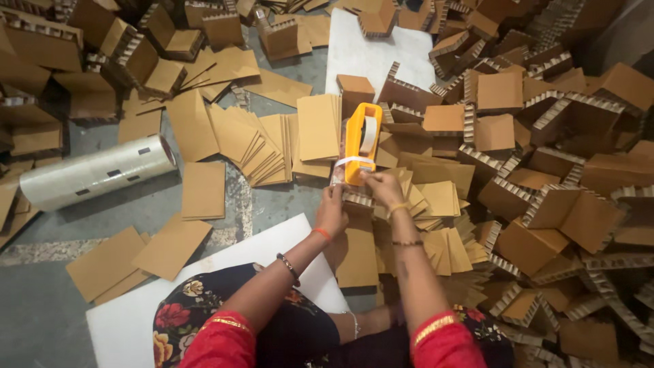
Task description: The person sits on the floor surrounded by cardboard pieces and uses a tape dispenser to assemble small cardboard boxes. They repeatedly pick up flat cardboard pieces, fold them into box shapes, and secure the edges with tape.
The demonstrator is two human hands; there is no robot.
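Right in the middle of the floor, just past the person's knees, sits an orange tape dispenser with a pale roll of tape mounted in it. It's lying lengthwise, pointing away from the person, on top of a low heap of cardboard. Both hands meet at its near end. The left hand is closed on the edge of a honeycomb cardboard piece right below the dispenser, fingers curled narrow around it. The right hand is pinched tight on the strip of tape coming off the dispenser's front, fingertips together on it. Bangles and a red thread show on the wrists, and red sleeve cuffs at the bottom.

Moving out from there: fanned stacks of flat brown cardboard sheets lie just left of the dispenser, with more loose sheets scattered toward the near left. A big roll of clear film lies on its side well off to the left. A white board sits under the person's lap, and another white board lies beyond the dispenser. The whole right side is a huge jumble of folded honeycomb corner pieces, with more piled along the top left.
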